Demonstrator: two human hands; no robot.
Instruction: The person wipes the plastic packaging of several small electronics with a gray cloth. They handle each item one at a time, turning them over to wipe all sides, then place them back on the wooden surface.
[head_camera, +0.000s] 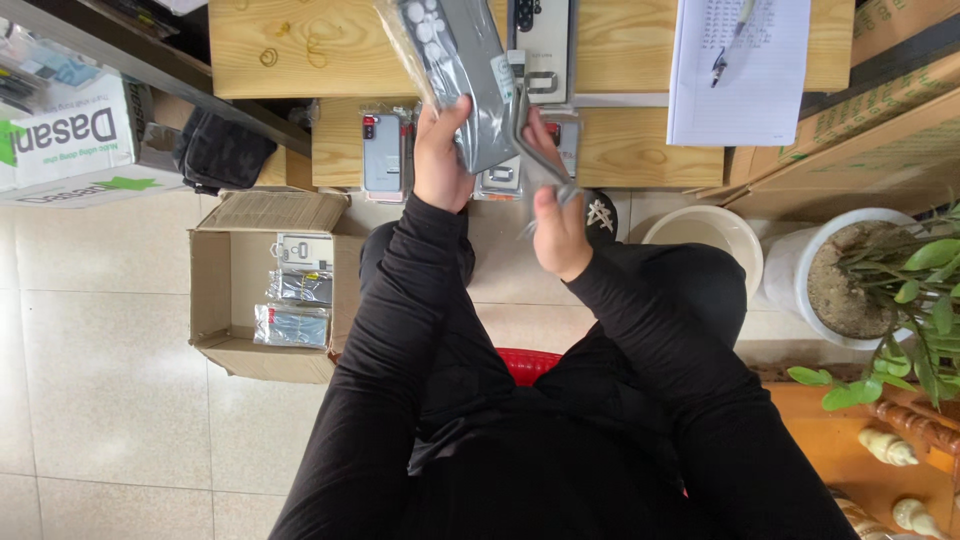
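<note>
My left hand (440, 150) grips the lower edge of a grey phone case in a clear plastic sleeve (455, 70), held up over the wooden bench. My right hand (555, 215) pinches the sleeve's lower right corner and flap, just below the case. Several more packaged phone cases (382, 152) lie on the low wooden bench (640, 150) under my hands. Another packaged case (540, 45) lies on the upper wooden board. Both my arms are in black sleeves.
An open cardboard box (215, 300) with several packaged cases stands on the tiled floor at left. A paper sheet with a pen (740, 70) lies at the upper right. A white bucket (705, 235), a potted plant (870, 280) and cardboard boxes (860, 120) stand to the right.
</note>
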